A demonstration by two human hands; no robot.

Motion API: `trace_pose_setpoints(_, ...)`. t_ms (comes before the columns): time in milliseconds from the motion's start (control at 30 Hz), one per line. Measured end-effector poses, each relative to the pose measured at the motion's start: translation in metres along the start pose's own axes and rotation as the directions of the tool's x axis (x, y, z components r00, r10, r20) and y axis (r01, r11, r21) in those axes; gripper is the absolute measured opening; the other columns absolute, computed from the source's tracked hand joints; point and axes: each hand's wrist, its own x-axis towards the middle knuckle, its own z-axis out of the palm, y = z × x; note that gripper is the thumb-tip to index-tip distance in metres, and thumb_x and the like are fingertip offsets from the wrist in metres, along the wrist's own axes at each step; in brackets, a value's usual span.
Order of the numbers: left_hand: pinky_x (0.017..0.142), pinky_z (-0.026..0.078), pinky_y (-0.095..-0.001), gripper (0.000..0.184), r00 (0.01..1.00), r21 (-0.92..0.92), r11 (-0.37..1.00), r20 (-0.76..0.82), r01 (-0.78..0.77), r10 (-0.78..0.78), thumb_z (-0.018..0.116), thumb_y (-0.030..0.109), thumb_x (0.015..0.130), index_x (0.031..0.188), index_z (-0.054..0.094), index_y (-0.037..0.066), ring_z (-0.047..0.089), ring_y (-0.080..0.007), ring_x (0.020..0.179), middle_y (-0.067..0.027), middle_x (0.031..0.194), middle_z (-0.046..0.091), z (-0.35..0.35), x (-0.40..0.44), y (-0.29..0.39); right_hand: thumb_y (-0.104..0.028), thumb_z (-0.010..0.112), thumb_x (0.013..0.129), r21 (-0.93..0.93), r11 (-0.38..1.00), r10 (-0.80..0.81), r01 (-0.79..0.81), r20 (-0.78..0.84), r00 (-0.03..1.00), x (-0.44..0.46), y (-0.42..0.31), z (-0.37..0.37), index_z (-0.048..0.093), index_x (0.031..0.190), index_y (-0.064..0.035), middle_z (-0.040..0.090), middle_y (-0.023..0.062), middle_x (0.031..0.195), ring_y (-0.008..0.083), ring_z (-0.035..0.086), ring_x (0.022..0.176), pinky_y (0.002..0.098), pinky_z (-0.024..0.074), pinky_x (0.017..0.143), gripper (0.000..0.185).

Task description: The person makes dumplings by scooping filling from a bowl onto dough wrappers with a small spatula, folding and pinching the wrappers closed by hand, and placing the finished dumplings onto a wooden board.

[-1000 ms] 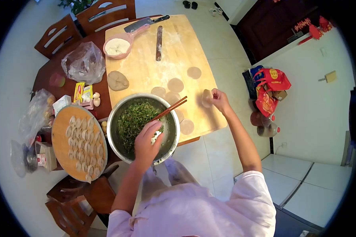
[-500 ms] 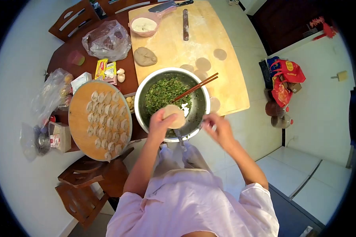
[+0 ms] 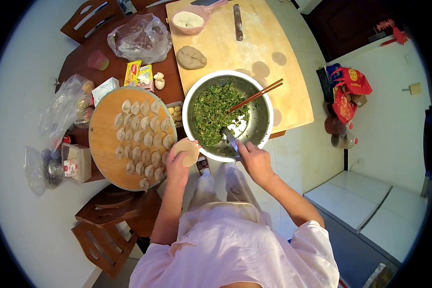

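Presently, the wrapper [image 3: 187, 152] lies in the left hand [image 3: 177, 164], which is closed on it with the thumb over the near side. It is a thin round sheet, so it has no long axis. From the tool [image 3: 231, 139], it lies to the left and a little toward the person, outside the bowl [image 3: 186, 115]; whether it touches the rim, I cannot tell.

The right hand [image 3: 255, 162] is clamped on the tool's handle and is the nearer hand to the filling [image 3: 216, 108]. The tool points away and leftward, its end at the filling's near edge; the shape of this end is hidden.

2 chopsticks [image 3: 259, 95] lean across the far right rim, apart from the right hand. On the left, the tray [image 3: 100, 144] with its rows of dumplings [image 3: 144, 123] stands close, so between tray and bowl the room is narrow. To the right of the right hand, there is wider room, above the floor [image 3: 293, 165].
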Motion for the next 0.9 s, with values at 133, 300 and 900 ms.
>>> trace_pose_setpoints(133,0.093,0.05,-0.0392,0.034,0.997,-0.056,0.997,-0.05,0.052,-0.054,0.046,-0.002,0.086,0.119,0.052,-0.005,0.063,-0.0325,0.102,-0.0215,0.111,0.063,-0.019,0.0,-0.019,-0.005,0.059,0.076,0.104,0.989,-0.099,0.105,-0.056,0.993,0.012,-0.004,0.003,0.057,0.12,-0.0049,0.053,0.0122,0.08,0.0288,0.059,0.07,0.0396,0.0493,0.06,0.044)
trace_pose_setpoints(300,0.091,0.05,-0.0401,0.029,0.997,-0.053,0.996,-0.039,0.072,-0.074,0.049,0.0,0.087,0.115,0.054,-0.005,0.063,-0.0325,0.101,-0.0211,0.11,0.063,-0.024,0.0,-0.028,-0.005,0.058,0.084,0.243,0.97,0.004,0.013,-0.07,0.998,0.007,-0.001,0.016,0.059,0.116,-0.0048,0.055,0.0143,0.081,0.0321,0.059,0.071,0.0409,0.0485,0.061,0.032)
trace_pose_setpoints(900,0.085,0.053,-0.0377,0.022,0.993,-0.086,0.991,-0.062,0.1,-0.105,0.051,0.002,0.088,0.109,0.057,-0.002,0.066,-0.0296,0.094,-0.0175,0.101,0.066,-0.022,0.004,-0.031,-0.013,0.048,0.098,0.903,0.345,0.49,-0.254,0.057,0.87,-0.052,-0.024,0.05,0.06,0.116,0.0037,0.06,0.0074,0.08,0.0139,0.057,0.068,0.028,0.0502,0.065,0.027)
